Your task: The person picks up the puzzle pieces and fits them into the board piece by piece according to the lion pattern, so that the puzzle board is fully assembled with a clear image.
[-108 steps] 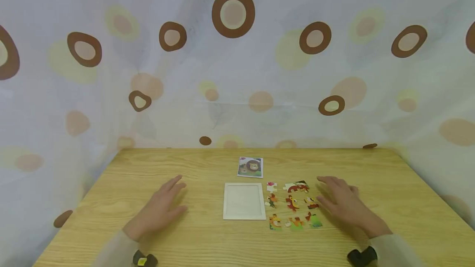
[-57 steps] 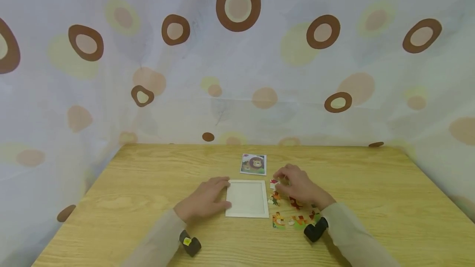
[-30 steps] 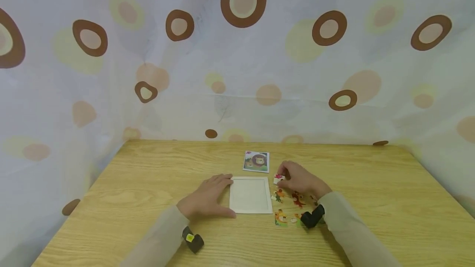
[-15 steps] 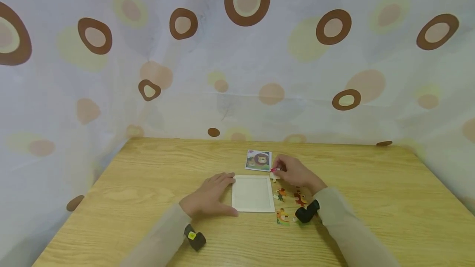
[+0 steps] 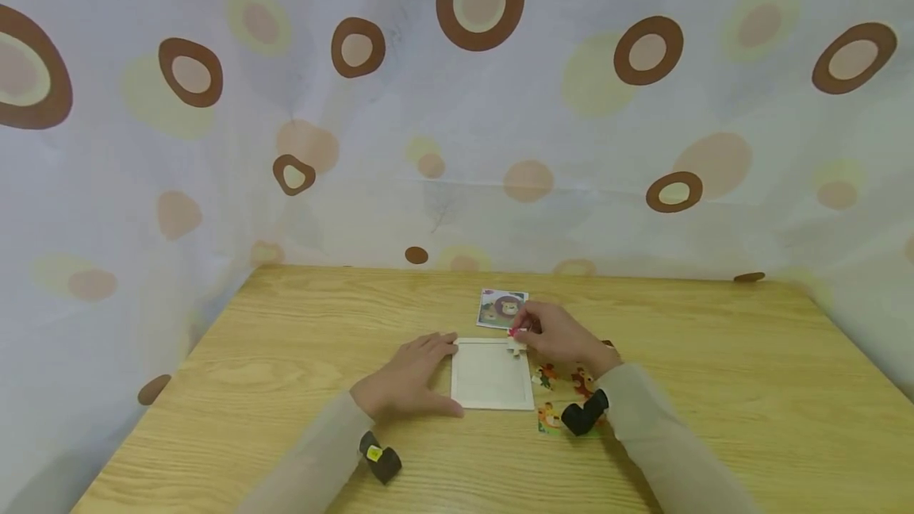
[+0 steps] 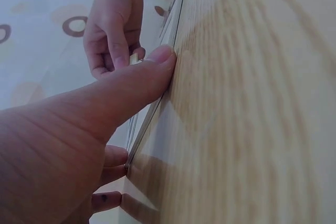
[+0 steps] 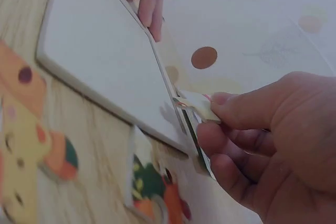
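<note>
My right hand (image 5: 560, 335) pinches a white jigsaw piece (image 5: 516, 343) with a pink patch between thumb and fingers. The piece overlaps the far right corner of a white puzzle frame (image 5: 491, 375) with a bare inside. In the right wrist view, the jigsaw piece (image 7: 202, 107) is tilted over the frame's edge. My left hand (image 5: 410, 379) rests along the frame's left side, fingertips at the far corner and thumb (image 6: 142, 77) at the near one. Its fingers are spread and fairly straight.
Several loose jigsaw pieces (image 5: 546, 376) with animal parts lie right of the frame, some hidden under my right wrist. A lion picture card (image 5: 493, 312) lies behind the frame, partly covered by my right hand. A patterned cloth (image 5: 400, 117) hangs behind the wooden table (image 5: 321, 324).
My left hand has come to the frame's left side. My right hand has picked up the pink-patched jigsaw piece and moved it left over the frame's far right corner. The head view has shifted slightly.
</note>
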Motion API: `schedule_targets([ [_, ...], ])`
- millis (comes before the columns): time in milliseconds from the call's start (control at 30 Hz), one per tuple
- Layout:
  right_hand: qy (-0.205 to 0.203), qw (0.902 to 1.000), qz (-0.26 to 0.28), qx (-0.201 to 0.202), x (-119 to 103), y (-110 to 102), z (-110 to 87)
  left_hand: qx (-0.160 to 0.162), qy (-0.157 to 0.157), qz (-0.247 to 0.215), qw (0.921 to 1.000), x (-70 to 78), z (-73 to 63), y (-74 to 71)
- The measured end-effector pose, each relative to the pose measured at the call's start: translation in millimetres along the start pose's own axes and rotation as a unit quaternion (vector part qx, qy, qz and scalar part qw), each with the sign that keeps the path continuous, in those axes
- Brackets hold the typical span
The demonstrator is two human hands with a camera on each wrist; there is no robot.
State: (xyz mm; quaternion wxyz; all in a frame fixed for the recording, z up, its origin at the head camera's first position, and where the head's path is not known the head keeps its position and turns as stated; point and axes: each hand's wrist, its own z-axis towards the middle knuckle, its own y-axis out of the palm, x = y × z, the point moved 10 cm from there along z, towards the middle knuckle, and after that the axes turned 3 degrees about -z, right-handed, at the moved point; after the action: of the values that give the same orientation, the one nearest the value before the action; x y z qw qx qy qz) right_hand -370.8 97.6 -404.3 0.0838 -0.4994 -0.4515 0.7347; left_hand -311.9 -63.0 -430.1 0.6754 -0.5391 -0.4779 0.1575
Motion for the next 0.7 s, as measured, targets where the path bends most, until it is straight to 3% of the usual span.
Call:
schedule_targets([
  [333, 0.0, 0.9998, -0.017, -0.007, -10.5, 20.8, 16.4, 0.001, -0.007, 0.001, 1.0, -3.0, 0.3, 1.2],
  [700, -0.04, 0.9978, -0.05, 0.015, -28.6, 31.0, 26.3, -0.001, -0.005, 0.002, 1.0, -2.0, 1.5, 0.5],
])
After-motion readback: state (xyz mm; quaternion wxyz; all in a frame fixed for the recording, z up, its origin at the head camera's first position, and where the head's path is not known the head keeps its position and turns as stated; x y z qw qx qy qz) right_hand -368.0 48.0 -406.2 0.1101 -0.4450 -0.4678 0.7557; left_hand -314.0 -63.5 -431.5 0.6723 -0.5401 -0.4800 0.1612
